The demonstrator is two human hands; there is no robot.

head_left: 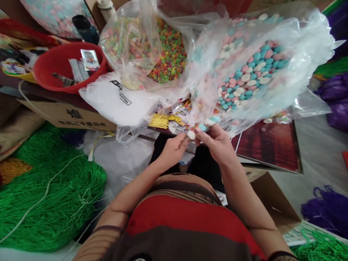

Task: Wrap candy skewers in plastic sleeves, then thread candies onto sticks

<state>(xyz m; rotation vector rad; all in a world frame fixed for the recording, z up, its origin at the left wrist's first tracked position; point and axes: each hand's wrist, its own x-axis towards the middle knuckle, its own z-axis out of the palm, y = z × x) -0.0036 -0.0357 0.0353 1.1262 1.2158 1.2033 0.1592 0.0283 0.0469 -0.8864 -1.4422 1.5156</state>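
My left hand is closed in a pinch at the front edge of the table, beside a small white piece. Close to its right, my right hand has its fingers closed around a few blue and white candies. Whether these sit in a small clear bag is too blurred to tell. Just behind my hands lie yellow twist ties and small printed packets. Farther back, a big clear bag holds pink, blue and white candies, next to another of coloured rings.
A red basin with packets stands at the back left, beside white printed bags. Green strings pile up at the lower left. An open carton and purple bundles are at the lower right.
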